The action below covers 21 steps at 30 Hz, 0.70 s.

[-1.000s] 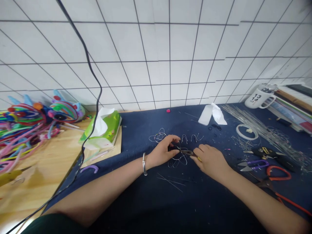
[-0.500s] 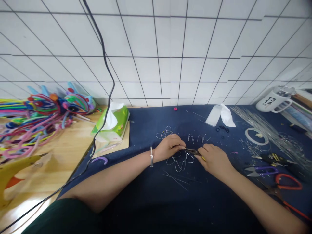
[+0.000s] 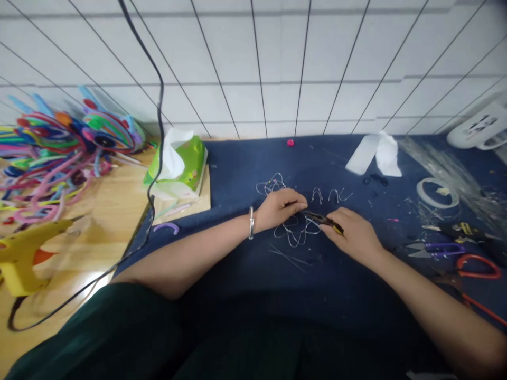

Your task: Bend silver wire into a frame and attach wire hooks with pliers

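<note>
My left hand [image 3: 282, 207], a silver bangle at its wrist, is closed in a pinch on thin wire; its fingertips hide most of what they grip. In my right hand [image 3: 352, 229] are small pliers [image 3: 316, 215] with yellow-and-black handles, and their jaws reach up to the left fingertips. Right below both hands is a flower-like shape of looped silver wire [image 3: 295, 240]. A second looped wire flower [image 3: 273, 183] lies just beyond my left hand. Bent wire pieces [image 3: 333, 196] rest behind the pliers, and loose straight wires [image 3: 291, 257] lie nearer me.
Left: green tissue pack [image 3: 184, 169], yellow glue gun [image 3: 27, 253], colourful pipe cleaners [image 3: 51, 174] and a hanging black cable [image 3: 160, 105]. Right: wire coil [image 3: 423, 200], purple snips [image 3: 439, 249], red-handled scissors [image 3: 479, 265], a bundle of straight wires [image 3: 443, 163] and a white mug [image 3: 475, 126].
The camera view has tilted down, so everything sits higher in the picture. Both hands stay together at the wire; the pliers' handle shows more in my right hand.
</note>
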Tool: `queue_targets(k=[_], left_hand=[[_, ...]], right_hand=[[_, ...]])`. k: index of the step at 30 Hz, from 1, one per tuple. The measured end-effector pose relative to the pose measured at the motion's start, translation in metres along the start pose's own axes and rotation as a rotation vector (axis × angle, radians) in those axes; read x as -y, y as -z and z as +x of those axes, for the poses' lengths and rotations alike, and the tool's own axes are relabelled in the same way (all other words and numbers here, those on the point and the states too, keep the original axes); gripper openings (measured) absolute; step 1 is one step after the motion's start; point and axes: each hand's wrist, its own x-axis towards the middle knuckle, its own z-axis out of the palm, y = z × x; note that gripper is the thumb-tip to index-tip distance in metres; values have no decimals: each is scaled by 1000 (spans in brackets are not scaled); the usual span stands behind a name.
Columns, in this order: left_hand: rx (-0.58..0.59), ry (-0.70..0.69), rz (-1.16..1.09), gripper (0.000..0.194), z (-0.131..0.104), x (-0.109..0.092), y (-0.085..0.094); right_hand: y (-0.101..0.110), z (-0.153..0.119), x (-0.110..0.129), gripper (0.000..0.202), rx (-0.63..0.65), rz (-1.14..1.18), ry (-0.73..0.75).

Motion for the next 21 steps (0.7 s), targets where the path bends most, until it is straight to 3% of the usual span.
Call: queue_targets(k=[6,21], left_hand=[[-1,41,-37,20,-1,2,1],[-16,45,-53,18,-3,-3,4]], right_hand=[[-7,4,-2,33,-1,35,6],[-3,-1,-3,31,-10,75,27]])
